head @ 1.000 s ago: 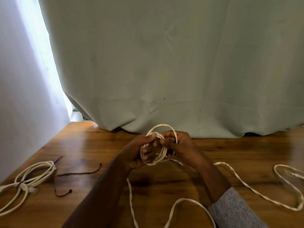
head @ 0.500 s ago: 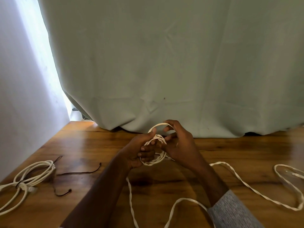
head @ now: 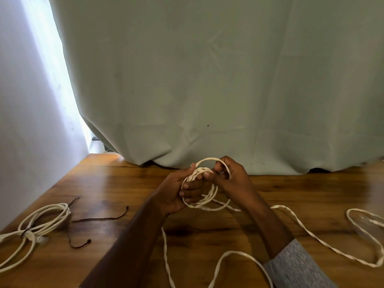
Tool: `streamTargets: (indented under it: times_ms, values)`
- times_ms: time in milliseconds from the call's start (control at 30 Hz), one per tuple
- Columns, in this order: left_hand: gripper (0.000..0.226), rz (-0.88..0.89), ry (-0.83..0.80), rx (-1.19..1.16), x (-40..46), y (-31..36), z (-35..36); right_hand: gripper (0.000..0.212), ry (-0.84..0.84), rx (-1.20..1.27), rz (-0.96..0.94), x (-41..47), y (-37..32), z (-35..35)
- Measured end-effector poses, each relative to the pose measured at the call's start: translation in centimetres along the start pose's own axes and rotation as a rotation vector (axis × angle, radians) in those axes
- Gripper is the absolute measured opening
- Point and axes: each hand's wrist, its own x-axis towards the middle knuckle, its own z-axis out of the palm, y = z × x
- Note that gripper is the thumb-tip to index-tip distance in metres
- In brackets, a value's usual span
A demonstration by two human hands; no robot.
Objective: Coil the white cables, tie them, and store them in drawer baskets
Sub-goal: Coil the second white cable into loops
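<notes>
Head view looks down on both hands meeting just above the tabletop [head: 259, 196], where a small coil [head: 204, 194] of white twisted cable is being built. Left hand [head: 176, 194] has its fingers curled through the middle of the coil, gripping the gathered turns — probably so the finished loops keep their size and cannot spring apart. Right hand [head: 230, 179] pinches the newest turn between thumb and forefinger at the top of the coil, other fingers curled behind it, likely to lay that turn against the rest. Loose cable tail [head: 311, 238] trails from the coil across the wood to the right and toward the near edge, slack, which would let it feed in without dragging.

At far left lies a second cable bundle [head: 41, 221], already looped and cinched at one point, with dark ties [head: 99, 219] beside it — seemingly kept near for binding the next coil.

No drawer or basket shows anywhere. Both the tail at the near edge and the left bundle run out of view. A pale curtain [head: 207, 80] hides whatever stands behind, and the right palm is turned away.
</notes>
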Motion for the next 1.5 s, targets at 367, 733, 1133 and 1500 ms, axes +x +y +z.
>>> streamTargets:
  times_ms: [367,733,1133,1500]
  values:
    - [0.036,-0.075,-0.021,0.107,-0.5,0.3,0.1,0.033,0.110,-0.010,0.042,-0.3,-0.5,-1.7]
    - [0.037,-0.085,0.006,-0.020,0.2,0.1,-0.4,0.031,0.271,0.080,0.119,-0.4,-0.7,-1.2]
    - [0.032,-0.013,0.029,-0.117,0.1,0.8,-0.8,0.023,0.114,0.200,0.280,-0.8,-1.0,-1.6]
    - [0.045,0.234,0.099,-0.231,0.2,1.4,-1.1,0.029,-0.102,0.134,0.386,-1.8,-0.9,2.1]
